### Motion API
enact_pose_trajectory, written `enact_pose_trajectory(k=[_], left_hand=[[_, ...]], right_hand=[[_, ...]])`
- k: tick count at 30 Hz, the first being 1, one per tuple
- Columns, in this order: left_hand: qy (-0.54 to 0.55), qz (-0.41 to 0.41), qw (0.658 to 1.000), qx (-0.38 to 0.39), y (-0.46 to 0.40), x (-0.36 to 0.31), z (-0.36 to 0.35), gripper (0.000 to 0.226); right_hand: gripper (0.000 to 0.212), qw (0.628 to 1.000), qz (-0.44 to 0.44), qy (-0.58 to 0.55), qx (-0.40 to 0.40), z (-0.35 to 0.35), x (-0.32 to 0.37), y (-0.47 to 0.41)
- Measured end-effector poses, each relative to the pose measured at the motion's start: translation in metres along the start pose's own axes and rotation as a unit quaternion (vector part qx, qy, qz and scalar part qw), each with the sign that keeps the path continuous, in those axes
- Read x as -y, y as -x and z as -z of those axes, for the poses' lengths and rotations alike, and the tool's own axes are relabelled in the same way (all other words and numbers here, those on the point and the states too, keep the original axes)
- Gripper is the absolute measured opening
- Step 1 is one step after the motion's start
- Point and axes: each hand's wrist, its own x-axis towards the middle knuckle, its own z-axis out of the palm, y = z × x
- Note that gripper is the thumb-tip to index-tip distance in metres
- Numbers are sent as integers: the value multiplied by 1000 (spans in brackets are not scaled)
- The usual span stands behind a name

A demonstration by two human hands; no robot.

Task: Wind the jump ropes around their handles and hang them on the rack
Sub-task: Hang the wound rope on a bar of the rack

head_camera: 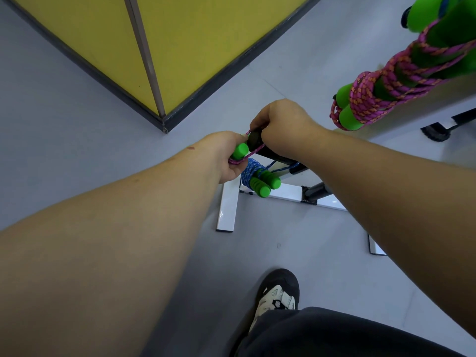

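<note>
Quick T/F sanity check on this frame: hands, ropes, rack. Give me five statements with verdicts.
1. The left hand grips a green handle with pink rope on it. True.
2. The right hand hangs open at the person's side. False: its fingers are curled at the black rack peg, pinching the pink rope.
3. A blue-rope bundle with green handles hangs below the hands. True.
4. The wound bundle at upper right has yellow rope. False: its rope is pink and orange.
5. The floor is wooden. False: it is plain grey.
</note>
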Motion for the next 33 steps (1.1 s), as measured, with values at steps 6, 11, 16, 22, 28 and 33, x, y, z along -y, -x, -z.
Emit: enact_pose_trajectory(k=[6, 11, 16, 22, 28, 33], left_hand=[[53, 22, 998, 20, -1, 2, 0, 33], [62, 40, 997, 28, -2, 6, -1, 31], [37, 31, 999, 17, -3, 9, 2, 35], [26, 37, 998, 35, 0, 16, 3, 36], [-11, 47, 998, 31, 0, 19, -2, 27], [-41, 55, 997, 43, 11, 19, -2, 32]], right_hand=[[42, 1000, -9, -8, -13, -1, -2, -1], [33, 1000, -22, -3, -13, -1, -4, -6], [30, 999, -31, 20, -9, -3, -7, -10], [30, 998, -29, 61, -9, -8, -13, -9], [34, 995, -20, 87, 37, 0, -16, -3], [30, 989, -11, 136, 52, 1, -23, -1]])
